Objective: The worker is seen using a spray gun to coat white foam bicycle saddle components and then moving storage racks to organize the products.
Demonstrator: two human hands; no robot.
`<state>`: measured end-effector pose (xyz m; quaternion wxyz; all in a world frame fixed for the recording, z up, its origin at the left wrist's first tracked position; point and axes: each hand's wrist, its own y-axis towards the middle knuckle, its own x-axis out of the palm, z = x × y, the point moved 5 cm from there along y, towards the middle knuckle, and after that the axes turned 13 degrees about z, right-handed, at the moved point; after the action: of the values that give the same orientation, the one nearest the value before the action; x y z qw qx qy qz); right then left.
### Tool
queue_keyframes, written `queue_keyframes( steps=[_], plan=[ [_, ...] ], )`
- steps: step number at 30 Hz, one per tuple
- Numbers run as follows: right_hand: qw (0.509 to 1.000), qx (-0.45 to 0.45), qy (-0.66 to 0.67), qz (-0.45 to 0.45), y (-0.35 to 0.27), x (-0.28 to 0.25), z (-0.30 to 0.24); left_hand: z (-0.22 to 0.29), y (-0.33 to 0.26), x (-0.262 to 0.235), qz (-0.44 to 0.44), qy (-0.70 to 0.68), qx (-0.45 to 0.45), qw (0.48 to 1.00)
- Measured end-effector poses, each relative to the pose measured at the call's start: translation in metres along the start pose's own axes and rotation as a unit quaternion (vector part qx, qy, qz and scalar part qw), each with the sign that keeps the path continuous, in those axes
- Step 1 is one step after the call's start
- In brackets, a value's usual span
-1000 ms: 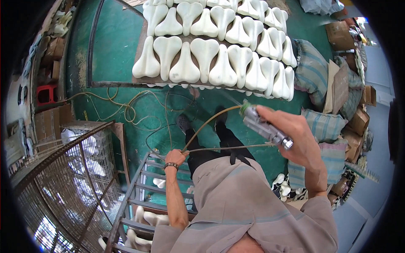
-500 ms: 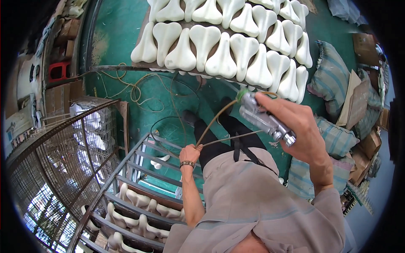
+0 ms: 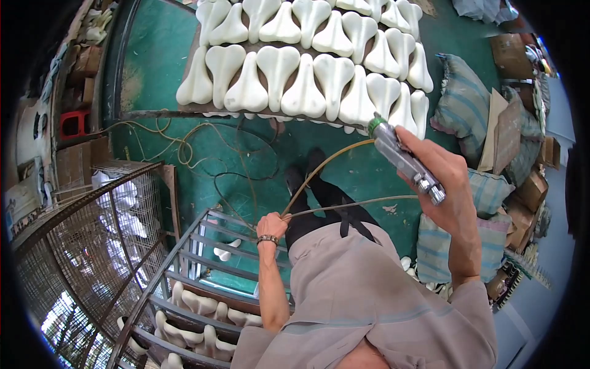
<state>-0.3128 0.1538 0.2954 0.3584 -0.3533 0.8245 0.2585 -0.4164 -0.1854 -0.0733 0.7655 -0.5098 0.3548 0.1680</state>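
My right hand (image 3: 441, 175) is closed round a silver spray gun (image 3: 402, 157) with a green ring near its tip. The gun points up and left, toward the near row of white saddle-shaped pieces (image 3: 278, 69) on a board (image 3: 279, 115). Two yellowish hoses (image 3: 338, 151) run from the gun side down to my left hand (image 3: 272, 226). Its fingers are wrapped round the hoses, beside the corner of a grey metal rack (image 3: 230, 249). A bracelet is on that wrist.
More white pieces (image 3: 198, 301) lie on the rack at lower left. Loose hose coils (image 3: 196, 138) cover the green floor. Striped sacks (image 3: 465, 101) and cardboard boxes (image 3: 511, 55) stand at right. A wire cage (image 3: 92, 240) and a red crate (image 3: 75, 125) are at left.
The spray gun in my right hand has moved a little right and now appears closer to the near row of white pieces. My left hand still grips the hoses. The view has shifted slightly.
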Motion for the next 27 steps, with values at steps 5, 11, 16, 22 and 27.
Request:
queue_keyframes(
  steps=[5,11,16,22,27],
  plan=[
    [0.993,-0.002,0.011,-0.114,-0.030,0.006,-0.027,-0.006,0.003,0.006,-0.034,0.011,0.038,0.999],
    [0.999,0.017,-0.032,0.001,-0.030,0.012,-0.027,-0.015,-0.001,0.012,-0.039,0.017,0.058,0.997],
    [0.996,-0.037,0.022,-0.073,-0.050,0.010,-0.036,-0.022,-0.006,0.015,-0.042,0.015,0.044,0.998],
    [1.000,-0.008,-0.015,-0.006,-0.056,-0.010,-0.013,-0.009,-0.016,0.024,-0.026,0.011,0.046,0.999],
    [1.000,-0.005,-0.028,0.000,-0.066,-0.039,0.016,0.018,-0.034,0.043,-0.016,0.001,0.024,1.000]
  ],
)
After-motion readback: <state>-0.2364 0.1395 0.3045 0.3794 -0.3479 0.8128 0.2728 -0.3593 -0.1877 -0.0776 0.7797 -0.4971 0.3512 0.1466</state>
